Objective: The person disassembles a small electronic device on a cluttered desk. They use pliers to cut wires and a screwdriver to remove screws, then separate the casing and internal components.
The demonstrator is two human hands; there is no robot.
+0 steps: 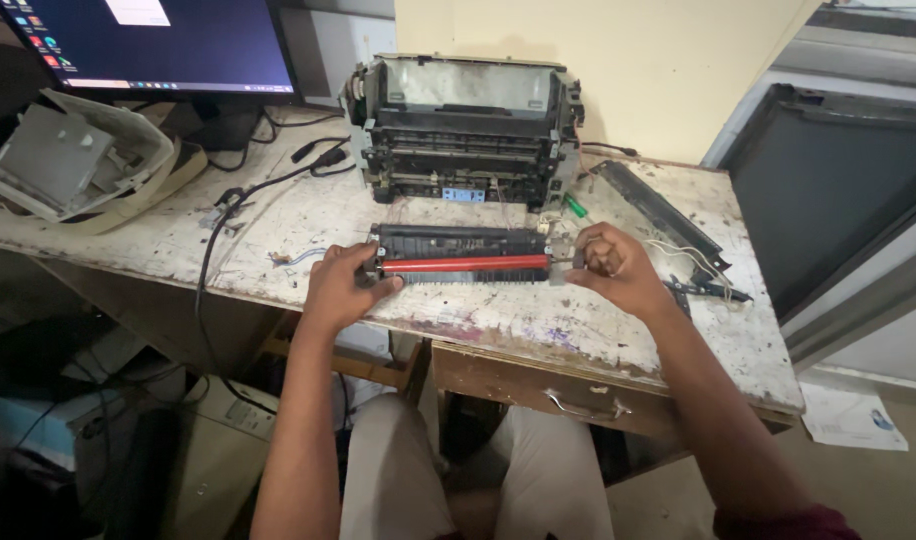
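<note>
A long black unit with a red roller (465, 263) lies across the worn white desk (498, 320), just in front of a stripped-down printer body (466, 130). My left hand (340, 285) grips the unit's left end, fingers curled over it. My right hand (608, 265) is closed at the unit's right end, apparently around a screwdriver handle pressed against it; the tool itself is mostly hidden. A green-handled screwdriver (575, 206) lies on the desk between the printer and my right hand.
A monitor (148, 45) stands at the back left, with a grey printer cover (73, 160) below it and black cables (248, 190) trailing over the desk. A long black panel (658, 215) lies at the right. A drawer handle (583, 408) sits under the desk's front edge.
</note>
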